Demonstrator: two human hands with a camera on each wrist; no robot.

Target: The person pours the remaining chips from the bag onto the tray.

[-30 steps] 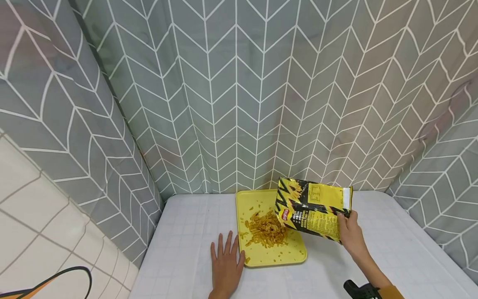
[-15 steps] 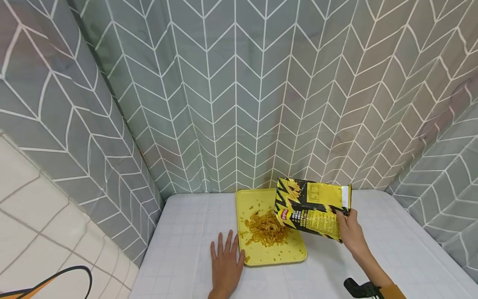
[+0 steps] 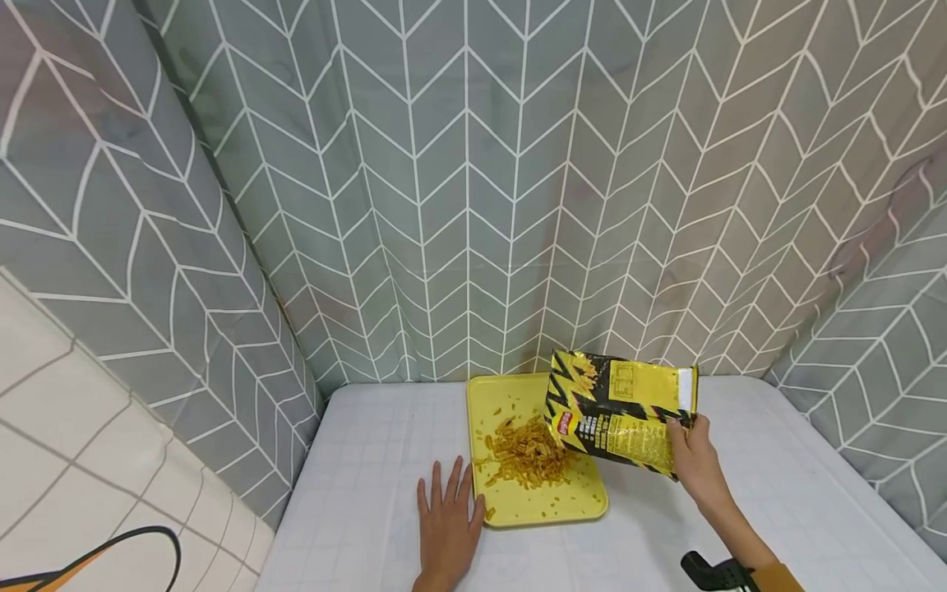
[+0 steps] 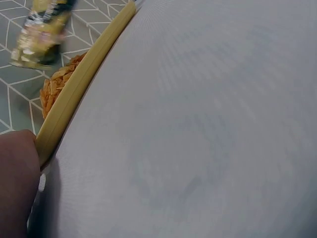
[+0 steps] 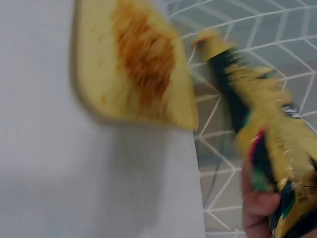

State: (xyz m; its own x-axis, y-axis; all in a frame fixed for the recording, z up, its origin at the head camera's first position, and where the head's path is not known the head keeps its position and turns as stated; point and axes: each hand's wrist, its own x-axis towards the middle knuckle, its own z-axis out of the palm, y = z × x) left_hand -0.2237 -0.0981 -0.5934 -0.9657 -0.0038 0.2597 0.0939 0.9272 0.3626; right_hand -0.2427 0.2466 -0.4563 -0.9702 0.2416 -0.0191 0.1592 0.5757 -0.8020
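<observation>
My right hand (image 3: 697, 460) grips the lower right corner of a yellow and black chip bag (image 3: 629, 403). The bag is tilted, with its left end over a yellow tray (image 3: 536, 515). A heap of crinkled golden chips (image 3: 527, 452) lies on the tray, with small crumbs scattered around it. Beside the tray's left edge, my left hand (image 3: 447, 526) rests on the table with fingers straight and spread, its thumb touching the tray's near left rim. The right wrist view is blurred; there, fingers hold the crumpled bag (image 5: 272, 134) beyond the tray (image 5: 94, 94).
A white cloth covers the table (image 3: 370, 460). Patterned grey curtains (image 3: 473, 205) stand behind and at both sides. White tiles (image 3: 89, 444) show at the left, with an orange and black shape (image 3: 66, 578) in the bottom left corner. A black strap (image 3: 718, 573) circles the right wrist.
The bag shifts very slightly left and then back right over the tray. The left hand, tray and heap of chips stay where they were.
</observation>
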